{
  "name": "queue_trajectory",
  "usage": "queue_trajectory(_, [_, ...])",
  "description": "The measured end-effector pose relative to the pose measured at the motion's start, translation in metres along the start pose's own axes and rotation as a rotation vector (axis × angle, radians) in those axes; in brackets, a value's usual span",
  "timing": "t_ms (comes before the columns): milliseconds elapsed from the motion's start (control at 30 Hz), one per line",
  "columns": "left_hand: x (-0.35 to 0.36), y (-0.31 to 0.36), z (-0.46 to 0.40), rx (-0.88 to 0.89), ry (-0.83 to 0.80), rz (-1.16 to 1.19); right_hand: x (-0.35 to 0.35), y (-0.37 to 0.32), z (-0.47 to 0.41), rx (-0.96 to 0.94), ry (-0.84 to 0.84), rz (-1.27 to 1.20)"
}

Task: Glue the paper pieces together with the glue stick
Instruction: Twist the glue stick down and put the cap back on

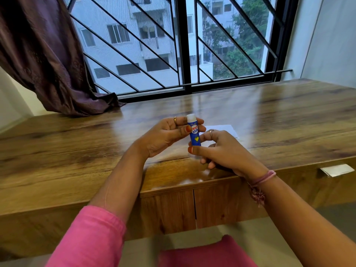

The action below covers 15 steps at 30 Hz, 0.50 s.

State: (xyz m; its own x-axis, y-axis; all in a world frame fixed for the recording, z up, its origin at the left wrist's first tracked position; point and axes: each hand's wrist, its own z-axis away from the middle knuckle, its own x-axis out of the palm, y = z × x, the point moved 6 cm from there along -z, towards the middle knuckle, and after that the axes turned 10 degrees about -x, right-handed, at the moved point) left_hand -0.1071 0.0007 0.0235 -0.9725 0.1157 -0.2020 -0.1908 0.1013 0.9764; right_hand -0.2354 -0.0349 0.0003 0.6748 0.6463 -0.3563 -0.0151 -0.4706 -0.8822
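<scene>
A blue glue stick (194, 134) stands upright above the wooden table, its white glue tip bare at the top. My left hand (167, 135) grips the upper part of the tube between thumb and fingers. My right hand (221, 149) pinches the tube's lower end with thumb and fingers; whether the cap sits in that hand is hidden. A white paper piece (225, 132) lies flat on the table just behind my right hand, partly covered by it.
The wooden table (279, 120) runs wide under a barred window. A purple curtain (48, 64) hangs down onto its back left corner. A folded white paper (335, 169) sticks out at the front edge on the right. Cabinet doors sit below the tabletop.
</scene>
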Motion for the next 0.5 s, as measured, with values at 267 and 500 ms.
queue_trajectory(267, [0.0024,-0.0011,-0.0015,0.006,-0.013,-0.004,-0.0037,0.0021,-0.0015,0.028,0.09,0.107])
queue_trajectory(500, [-0.0003,0.0005,0.0003,0.005,-0.002,0.023,-0.0002,0.0025,-0.0003,0.006,0.006,-0.012])
